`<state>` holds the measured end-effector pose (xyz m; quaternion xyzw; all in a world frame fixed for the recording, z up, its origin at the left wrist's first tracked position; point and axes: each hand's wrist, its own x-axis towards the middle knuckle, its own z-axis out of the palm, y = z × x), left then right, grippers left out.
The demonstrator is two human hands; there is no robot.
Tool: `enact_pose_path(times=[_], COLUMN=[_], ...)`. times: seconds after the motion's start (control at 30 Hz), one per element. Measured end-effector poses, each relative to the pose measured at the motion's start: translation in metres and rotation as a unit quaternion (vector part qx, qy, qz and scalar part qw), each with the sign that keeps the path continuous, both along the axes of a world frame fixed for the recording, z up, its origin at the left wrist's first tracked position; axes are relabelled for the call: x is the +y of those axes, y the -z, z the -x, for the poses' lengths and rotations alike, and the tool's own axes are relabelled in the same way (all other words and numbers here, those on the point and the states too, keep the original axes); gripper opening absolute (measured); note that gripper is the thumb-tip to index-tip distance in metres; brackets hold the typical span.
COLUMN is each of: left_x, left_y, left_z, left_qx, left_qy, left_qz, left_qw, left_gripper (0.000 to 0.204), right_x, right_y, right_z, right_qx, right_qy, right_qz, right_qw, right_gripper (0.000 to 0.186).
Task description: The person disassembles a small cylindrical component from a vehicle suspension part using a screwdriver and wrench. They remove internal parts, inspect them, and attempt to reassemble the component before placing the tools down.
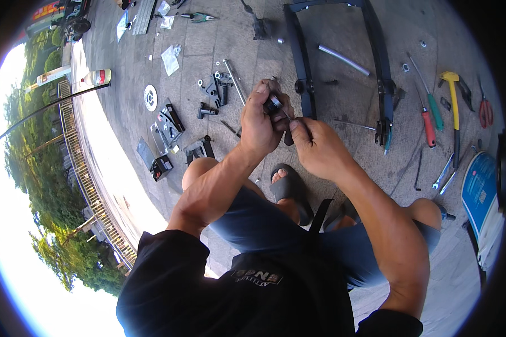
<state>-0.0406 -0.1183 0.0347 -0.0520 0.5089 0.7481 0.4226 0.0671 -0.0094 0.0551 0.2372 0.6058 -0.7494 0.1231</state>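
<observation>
My left hand (257,124) is closed around a small round black part (272,105) with a shiny metal ring. Fingers wrap over most of it, so its full shape is hidden. Beside it, my right hand (320,147) pinches a thin metal tool (287,114) between thumb and fingers. Its tip points at the black part; I cannot tell whether the two touch. A black metal frame (302,62) lies on the paving just beyond my hands, with a loose silver tube (344,60) between its rails.
To the right lie a yellow hammer (452,92), red screwdriver (427,126), green screwdriver (436,112), red-handled pliers (485,114) and a wrench (443,171). Leftward are black brackets (212,90), a white disc (150,98) and a plastic bag (170,59). Green-handled pliers (202,18) lie farther off.
</observation>
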Motion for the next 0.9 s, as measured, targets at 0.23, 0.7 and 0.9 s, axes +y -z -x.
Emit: enact_pose_path(times=[0.23, 0.7, 0.9], left_x=[0.002, 0.004, 0.003], left_y=[-0.008, -0.009, -0.009], left_z=[0.005, 0.003, 0.006], left_qx=[-0.031, -0.021, -0.031], left_qy=[0.022, -0.021, 0.009], left_qz=[-0.019, 0.006, -0.013], left_qw=[0.999, 1.000, 0.999], left_gripper=[0.027, 0.028, 0.031], right_x=[0.001, 0.001, 0.001], right_y=[-0.003, 0.002, 0.001], right_z=[0.001, 0.009, 0.011], right_qx=[0.038, 0.066, 0.068], right_qy=[0.000, -0.014, -0.045], right_qz=[0.003, -0.129, -0.163], right_qw=[0.999, 0.989, 0.983], right_gripper=[0.032, 0.028, 0.029])
